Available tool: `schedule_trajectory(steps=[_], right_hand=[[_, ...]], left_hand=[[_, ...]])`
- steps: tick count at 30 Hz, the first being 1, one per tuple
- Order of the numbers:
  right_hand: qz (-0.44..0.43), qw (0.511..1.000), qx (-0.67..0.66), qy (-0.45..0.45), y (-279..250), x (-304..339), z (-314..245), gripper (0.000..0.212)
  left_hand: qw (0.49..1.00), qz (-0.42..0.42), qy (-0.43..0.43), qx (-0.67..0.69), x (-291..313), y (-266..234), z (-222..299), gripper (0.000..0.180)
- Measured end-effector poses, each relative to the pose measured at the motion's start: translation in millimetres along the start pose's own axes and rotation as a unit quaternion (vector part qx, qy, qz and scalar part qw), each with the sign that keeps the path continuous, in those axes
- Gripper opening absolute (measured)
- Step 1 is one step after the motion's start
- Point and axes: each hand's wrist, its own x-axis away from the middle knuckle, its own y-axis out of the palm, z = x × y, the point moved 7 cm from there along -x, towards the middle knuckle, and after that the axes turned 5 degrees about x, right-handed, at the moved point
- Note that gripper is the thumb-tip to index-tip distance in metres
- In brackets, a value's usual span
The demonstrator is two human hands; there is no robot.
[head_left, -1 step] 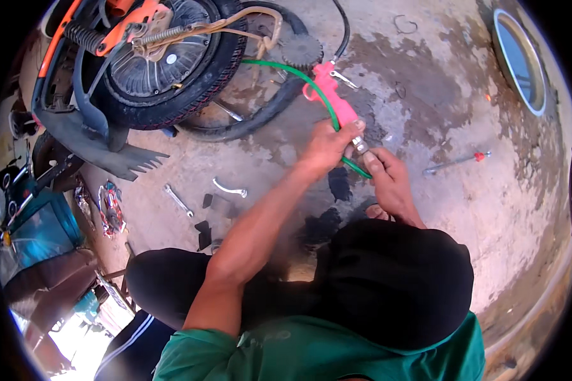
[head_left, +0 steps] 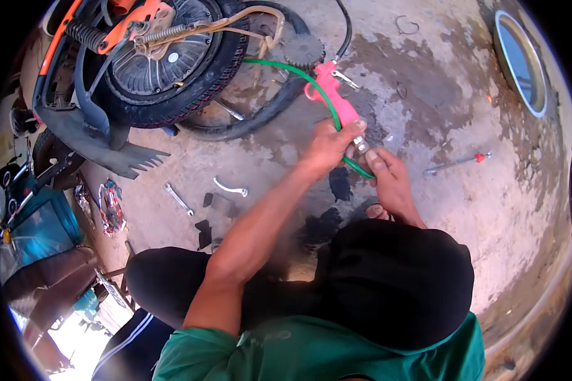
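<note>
My left hand is wrapped round the near end of a pink air gun, which has a silver lever on its side. From its near end a metal fitting sticks out between my hands. A thin green hose comes from beside the wheel, crosses the gun and passes under my left hand. My right hand is closed where this hose runs into its fingers, with thumb and fingertip against the fitting's tip. Its palm side is hidden. A black hose joins the gun's far end.
An orange-framed vehicle's wheel lies at the upper left, over a loose black tyre. A wrench, a curved metal lever and a long red-tipped tool lie on the concrete. A metal basin holds water at the upper right.
</note>
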Motion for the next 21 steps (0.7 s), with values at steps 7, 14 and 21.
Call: schedule_trajectory(steps=[7,14,21], right_hand=[[-0.145,0.911,-0.375,0.088,29,-4,18,0.033],[0.062,0.96,0.206,-0.18,-6,-6,-27,0.028],[0.01,0.998,0.022,-0.05,3,-18,14,0.025]], left_hand=[[0.998,-0.011,0.011,0.057,2,-2,5,0.037],[1.0,0.014,0.009,0.004,2,-6,5,0.039],[0.999,0.017,0.009,0.046,-2,-4,0,0.039]])
